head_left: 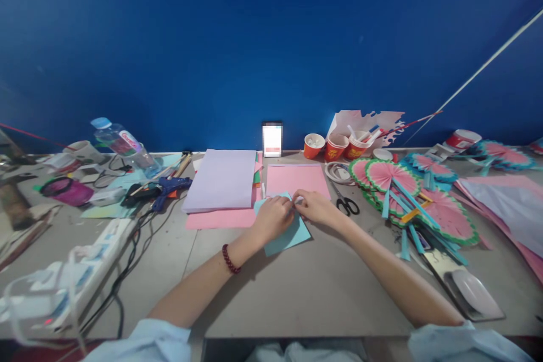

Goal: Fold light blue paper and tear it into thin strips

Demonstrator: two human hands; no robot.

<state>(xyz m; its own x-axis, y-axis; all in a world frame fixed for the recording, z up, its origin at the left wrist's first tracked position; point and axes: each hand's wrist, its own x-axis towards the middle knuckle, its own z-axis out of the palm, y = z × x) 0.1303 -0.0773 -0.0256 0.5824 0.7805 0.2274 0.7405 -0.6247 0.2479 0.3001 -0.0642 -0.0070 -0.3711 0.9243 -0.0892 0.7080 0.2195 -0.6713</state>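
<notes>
A light blue sheet of paper (289, 238) lies at a slant on the grey table in front of me. My left hand (275, 216) rests on its upper part, fingers bent and pinched at the paper's far edge. Close beside it, my right hand (314, 207) has thumb and forefinger pinched at the same edge, the fingertips of both hands nearly touching. What exactly lies between the fingertips is partly hidden. Just beyond the hands is a pink sheet of paper (292, 178). Black-handled scissors (348, 205) lie to the right of my right hand.
On the left are a stack of lilac paper (224, 178), a blue glue gun (169, 189), a power strip (91, 268) and a water bottle (123, 141). A phone (272, 140) stands against the blue wall. To the right are red paper cups (314, 147), pleated paper fans (392, 178) and a mouse (470, 291).
</notes>
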